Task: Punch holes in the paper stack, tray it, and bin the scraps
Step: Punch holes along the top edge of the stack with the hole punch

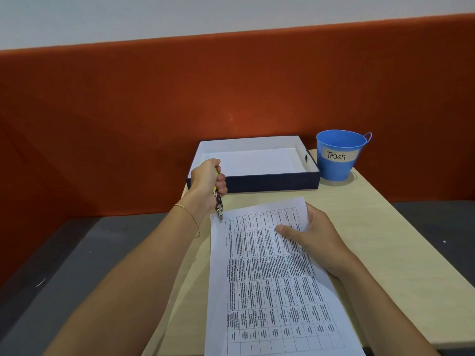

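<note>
The paper (270, 278) lies lengthwise on the counter (385, 240) in front of the person, printed with a dense table whose text is too small to read. Its near end is cut off by the bottom of the view, and how many sheets it holds cannot be told. At its far left corner sit the metal jaws of the punch (218, 204), closed over the paper's edge or just touching it; which of the two is hard to make out. The left hand (207, 179) grips the punch from above, fingers (221, 179) curled tight round the yellow-green handles, which are mostly hidden in the fist. A thin bracelet (189, 214) circles that wrist. The right hand (316, 235) holds the paper's far right edge, which is lifted a little: the thumb (285, 230) lies flat on the print, and the other fingers go behind the raised edge and are largely hidden, so the hand pinches the paper. Beyond the paper, near the counter's far end, stands the tray (257, 182), dark outside and white inside, with a white sheet on its floor; the left hand covers its near left corner. Just right of the tray is the blue bin (336, 163), labelled "Trash"; its inside cannot be seen. An orange partition (231, 86) rises behind.
</note>
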